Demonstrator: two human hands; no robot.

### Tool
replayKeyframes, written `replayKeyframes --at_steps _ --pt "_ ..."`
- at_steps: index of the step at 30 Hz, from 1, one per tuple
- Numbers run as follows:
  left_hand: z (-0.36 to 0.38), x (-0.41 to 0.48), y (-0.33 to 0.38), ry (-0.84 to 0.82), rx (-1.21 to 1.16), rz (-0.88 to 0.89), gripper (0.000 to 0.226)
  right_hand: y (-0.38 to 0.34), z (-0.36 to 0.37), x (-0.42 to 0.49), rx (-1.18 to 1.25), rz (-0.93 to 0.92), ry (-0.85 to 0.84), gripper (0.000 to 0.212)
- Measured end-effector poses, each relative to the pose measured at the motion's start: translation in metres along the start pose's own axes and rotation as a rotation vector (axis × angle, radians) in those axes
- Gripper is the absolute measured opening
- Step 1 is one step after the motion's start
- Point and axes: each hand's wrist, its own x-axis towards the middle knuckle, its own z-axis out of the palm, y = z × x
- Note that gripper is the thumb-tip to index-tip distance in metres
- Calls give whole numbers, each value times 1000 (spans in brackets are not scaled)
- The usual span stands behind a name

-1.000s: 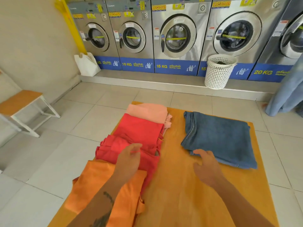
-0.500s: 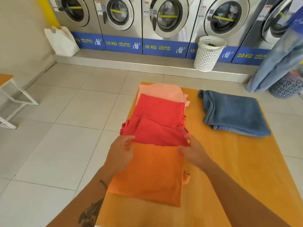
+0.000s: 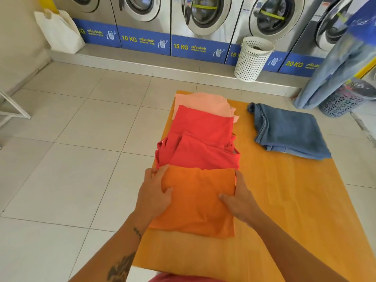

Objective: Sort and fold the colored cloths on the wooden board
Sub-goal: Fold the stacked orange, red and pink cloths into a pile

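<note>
A wooden board (image 3: 284, 200) lies on the tiled floor. Along its left side a row of folded cloths overlaps: a pale pink cloth (image 3: 203, 103) at the far end, then a red cloth (image 3: 203, 127), a second red cloth (image 3: 203, 155), and nearest me an orange cloth (image 3: 195, 202). My left hand (image 3: 155, 191) grips the orange cloth's left edge, thumb on top. My right hand (image 3: 239, 197) grips its right edge the same way. A folded blue cloth (image 3: 289, 131) lies apart at the board's far right.
Washing machines (image 3: 203, 21) line the back wall on a raised step. A white mesh basket (image 3: 253, 58) stands on the step, a white bag (image 3: 59, 31) at the left. A purple basket (image 3: 341, 100) with hanging denim stands at the right.
The orange cloth was spread loose a second ago; it is now folded shorter, with both hands holding its side edges. My view has shifted left and down.
</note>
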Motion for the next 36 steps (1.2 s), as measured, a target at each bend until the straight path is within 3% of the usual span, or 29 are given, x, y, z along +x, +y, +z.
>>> replayKeyframes --at_steps 5,8,12,15,18,22,28,32,36 --pt "-5 3 9 75 -170 16 64 -11 -3 -1 50 -148 57 87" --pt "-3 2 10 73 -232 -40 64 -8 -14 3 16 -146 58 85" --pt "2 1 2 -50 -131 -180 79 -1 -24 7 -3 -73 -14 78" --pt "-3 8 4 -36 -141 -206 85 -4 -29 14 44 -47 -50 82" --pt "-9 10 8 -31 -105 -270 83 -4 -30 22 73 -83 -115 93" --pt "-10 -4 15 -150 62 -443 89 -3 -37 28 60 -178 -115 92" --pt "6 -33 33 -182 -12 -368 93 6 -43 24 -63 -260 -279 79" --pt "16 -48 44 -73 -200 -321 79 14 -42 23 -104 -308 -264 58" --pt "14 -50 56 14 -296 -274 66 15 -50 23 9 -210 -270 52"
